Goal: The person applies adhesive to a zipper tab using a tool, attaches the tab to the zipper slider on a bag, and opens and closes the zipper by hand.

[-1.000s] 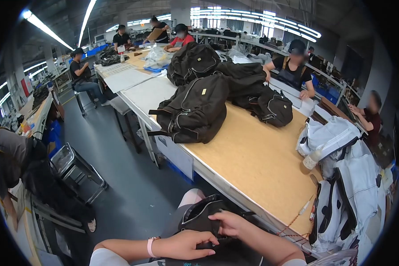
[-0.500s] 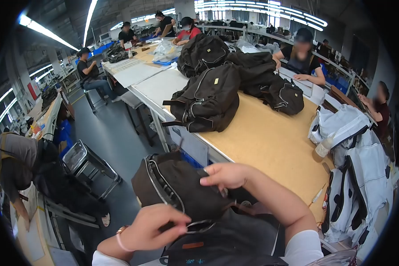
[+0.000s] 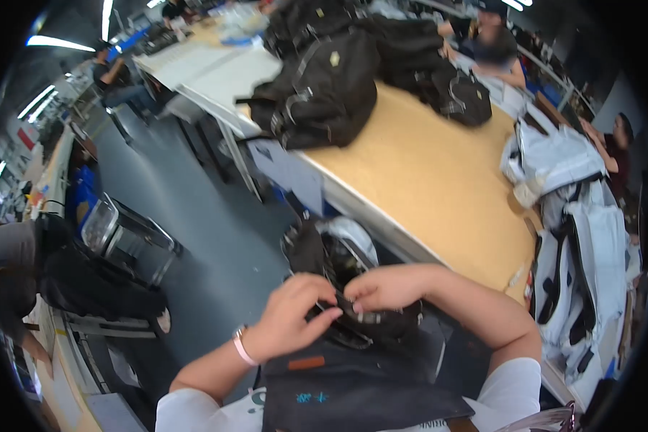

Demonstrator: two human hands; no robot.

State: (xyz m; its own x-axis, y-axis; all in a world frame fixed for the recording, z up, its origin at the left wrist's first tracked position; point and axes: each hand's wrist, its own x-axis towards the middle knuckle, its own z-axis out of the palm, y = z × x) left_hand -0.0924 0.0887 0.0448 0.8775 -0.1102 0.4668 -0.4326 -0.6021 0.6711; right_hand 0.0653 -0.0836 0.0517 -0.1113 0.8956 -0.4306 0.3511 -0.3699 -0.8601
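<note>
A dark brown bag [image 3: 306, 248] rests against my apron in front of me, its opening facing up. Something pale [image 3: 353, 236] shows at its far side. At the near rim, my left hand [image 3: 291, 317] has thumb and fingers closed on the bag's edge. Close beside it, my right hand [image 3: 389, 289] pinches the same rim, fingers curled inward. The fingertips nearly meet, and what exact part of the edge they hold is blurred.
On the tan worktable [image 3: 439, 187] lie dark backpacks [image 3: 331, 93] and white bags [image 3: 572, 259] at the right. A metal stool [image 3: 129, 241] stands left, near a bending person [image 3: 65, 266]. Another person [image 3: 493, 50] is across the table.
The bag has turned and tipped, so its opening and a pale part now show. My hands have come together at its rim. The view has tilted downward.
</note>
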